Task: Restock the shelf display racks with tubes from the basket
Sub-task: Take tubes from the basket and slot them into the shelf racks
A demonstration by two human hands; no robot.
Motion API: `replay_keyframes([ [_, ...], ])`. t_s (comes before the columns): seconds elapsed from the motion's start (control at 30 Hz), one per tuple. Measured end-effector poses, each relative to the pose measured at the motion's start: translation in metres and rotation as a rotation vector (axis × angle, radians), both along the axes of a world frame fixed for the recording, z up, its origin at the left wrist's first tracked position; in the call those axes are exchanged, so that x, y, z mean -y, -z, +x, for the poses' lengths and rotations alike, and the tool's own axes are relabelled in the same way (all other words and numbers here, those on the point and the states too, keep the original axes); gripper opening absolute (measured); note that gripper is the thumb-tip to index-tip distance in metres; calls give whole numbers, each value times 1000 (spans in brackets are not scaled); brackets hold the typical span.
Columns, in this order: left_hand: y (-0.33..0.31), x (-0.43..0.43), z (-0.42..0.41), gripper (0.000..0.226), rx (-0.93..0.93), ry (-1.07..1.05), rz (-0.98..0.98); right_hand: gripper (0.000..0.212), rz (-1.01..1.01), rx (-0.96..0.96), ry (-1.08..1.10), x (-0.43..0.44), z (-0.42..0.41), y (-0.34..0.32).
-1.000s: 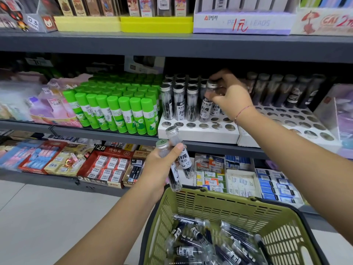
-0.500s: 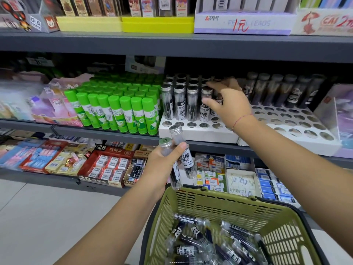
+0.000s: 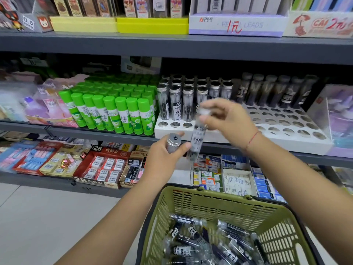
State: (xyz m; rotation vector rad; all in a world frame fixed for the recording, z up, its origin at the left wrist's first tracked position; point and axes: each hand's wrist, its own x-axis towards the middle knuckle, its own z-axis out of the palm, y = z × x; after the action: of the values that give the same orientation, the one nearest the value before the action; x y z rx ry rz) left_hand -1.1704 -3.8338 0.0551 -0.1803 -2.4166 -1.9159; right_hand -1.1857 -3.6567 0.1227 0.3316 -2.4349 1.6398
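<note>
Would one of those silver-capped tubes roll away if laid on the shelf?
Probably: the tube is a smooth round cylinder, and those in the basket lie on their sides. It looks stiff, straight below the right hand pinching its top. Tall and narrow, it may tip unless slotted into the rack.

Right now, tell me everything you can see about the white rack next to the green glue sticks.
The white rack is a low box-like block, card or foam by its look, its top punched with rows of round holes. It sits on the middle shelf, right beside the green glue sticks. Its back rows hold upright clear tubes with silver caps; the front holes in view are empty. The right hand, in front, hides its right part.
</note>
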Motion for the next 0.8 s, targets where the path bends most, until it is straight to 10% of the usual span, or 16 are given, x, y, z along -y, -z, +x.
replay_keyframes([
  [0.27,11,4,-21,63,-203,3,-503,29,-7,-265,434,-45,-45,-20],
  [0.8,15,7,-26,63,-187,35,-424,30,422,-190,269,-44,-69,-3],
])
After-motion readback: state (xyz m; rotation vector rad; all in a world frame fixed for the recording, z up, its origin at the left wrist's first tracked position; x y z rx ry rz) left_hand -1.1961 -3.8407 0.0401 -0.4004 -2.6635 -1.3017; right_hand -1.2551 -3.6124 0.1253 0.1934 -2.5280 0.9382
